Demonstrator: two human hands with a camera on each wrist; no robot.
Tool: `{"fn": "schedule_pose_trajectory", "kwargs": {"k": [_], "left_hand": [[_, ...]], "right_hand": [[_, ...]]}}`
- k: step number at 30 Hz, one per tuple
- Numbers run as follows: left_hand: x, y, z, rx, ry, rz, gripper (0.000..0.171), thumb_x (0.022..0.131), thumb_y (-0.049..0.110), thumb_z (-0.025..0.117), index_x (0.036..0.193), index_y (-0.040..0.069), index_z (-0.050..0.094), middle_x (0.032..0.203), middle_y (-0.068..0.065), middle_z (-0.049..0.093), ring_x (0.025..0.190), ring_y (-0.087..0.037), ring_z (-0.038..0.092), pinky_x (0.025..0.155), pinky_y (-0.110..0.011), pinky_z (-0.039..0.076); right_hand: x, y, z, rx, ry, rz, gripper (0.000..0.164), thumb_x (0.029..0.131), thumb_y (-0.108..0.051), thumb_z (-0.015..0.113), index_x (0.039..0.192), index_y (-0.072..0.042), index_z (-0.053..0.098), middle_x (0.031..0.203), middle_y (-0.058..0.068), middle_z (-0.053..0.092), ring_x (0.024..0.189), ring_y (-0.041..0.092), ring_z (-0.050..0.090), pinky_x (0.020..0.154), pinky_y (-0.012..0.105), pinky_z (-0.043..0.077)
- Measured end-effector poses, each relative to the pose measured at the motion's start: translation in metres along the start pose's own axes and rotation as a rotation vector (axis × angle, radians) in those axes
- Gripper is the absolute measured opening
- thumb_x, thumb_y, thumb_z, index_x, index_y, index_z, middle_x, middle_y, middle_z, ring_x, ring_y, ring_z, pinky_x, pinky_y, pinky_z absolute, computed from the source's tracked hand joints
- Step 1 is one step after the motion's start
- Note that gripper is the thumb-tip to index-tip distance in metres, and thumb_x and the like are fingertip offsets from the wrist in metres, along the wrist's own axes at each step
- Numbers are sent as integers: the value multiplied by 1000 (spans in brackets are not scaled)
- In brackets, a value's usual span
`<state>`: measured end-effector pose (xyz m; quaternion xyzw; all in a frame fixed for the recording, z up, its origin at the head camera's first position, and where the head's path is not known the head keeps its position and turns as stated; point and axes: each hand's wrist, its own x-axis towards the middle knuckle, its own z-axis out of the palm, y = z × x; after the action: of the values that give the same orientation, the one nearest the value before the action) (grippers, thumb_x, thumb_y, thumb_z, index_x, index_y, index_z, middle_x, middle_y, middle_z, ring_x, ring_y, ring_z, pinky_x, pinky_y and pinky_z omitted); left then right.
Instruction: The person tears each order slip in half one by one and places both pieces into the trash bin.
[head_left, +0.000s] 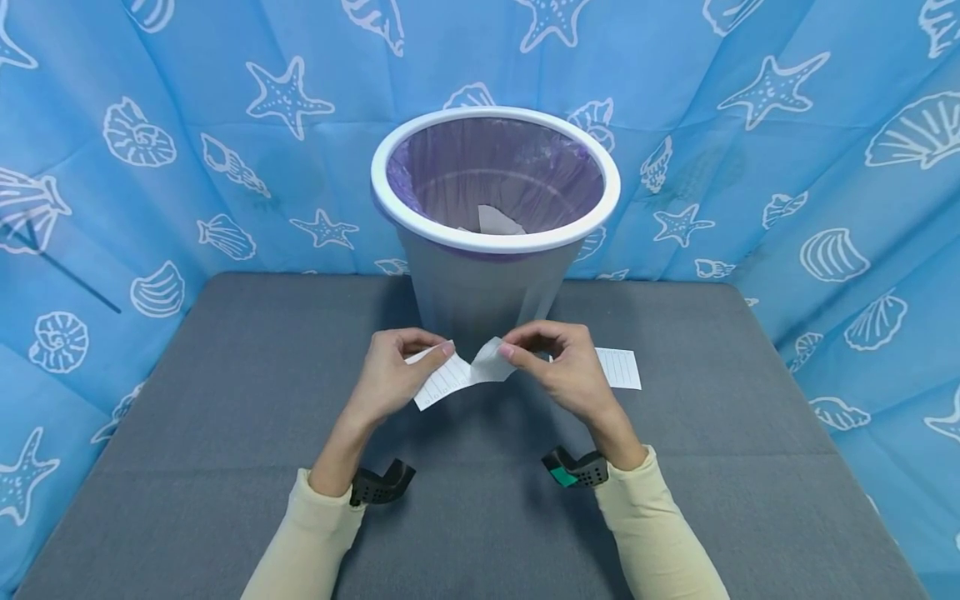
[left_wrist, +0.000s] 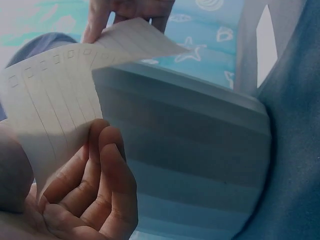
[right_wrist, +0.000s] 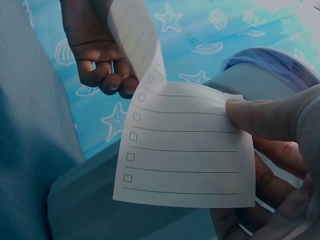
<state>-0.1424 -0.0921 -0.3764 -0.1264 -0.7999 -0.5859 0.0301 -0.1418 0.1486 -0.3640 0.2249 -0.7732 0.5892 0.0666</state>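
Note:
A small white checklist sheet [head_left: 446, 382], printed with lines and little checkboxes, is held up between the two hands in front of the bin. My left hand [head_left: 390, 371] pinches one side between thumb and fingers. The other side is in the thumb-and-finger grip of my right hand [head_left: 562, 367]. A tear runs down from the sheet's top edge between the hands, and the halves still join near the checkbox edge, as the sheet [right_wrist: 185, 150] shows in the right wrist view. The left wrist view shows the torn edge of the sheet [left_wrist: 55, 105] beside the left fingers [left_wrist: 112, 150].
A grey bin [head_left: 487, 287] with a white rim and purple liner stands behind the hands; white paper pieces [head_left: 497, 222] lie inside. Another lined paper piece [head_left: 621, 369] lies on the grey table [head_left: 225, 417], right of the right hand. A blue seashell curtain [head_left: 285, 192] hangs behind.

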Motion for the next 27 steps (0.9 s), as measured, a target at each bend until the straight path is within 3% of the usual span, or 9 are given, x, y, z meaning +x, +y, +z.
{"fn": "schedule_pose_trajectory", "kwargs": {"k": [27], "left_hand": [[3, -13, -10, -11, 74, -24, 20, 96, 13, 70, 103, -6, 75, 85, -17, 73, 62, -18, 64, 55, -25, 51]], "right_hand": [[-6, -14, -11, 21, 58, -90, 10, 89, 5, 74, 96, -2, 76, 92, 8, 73, 80, 22, 64, 73, 29, 52]]}}
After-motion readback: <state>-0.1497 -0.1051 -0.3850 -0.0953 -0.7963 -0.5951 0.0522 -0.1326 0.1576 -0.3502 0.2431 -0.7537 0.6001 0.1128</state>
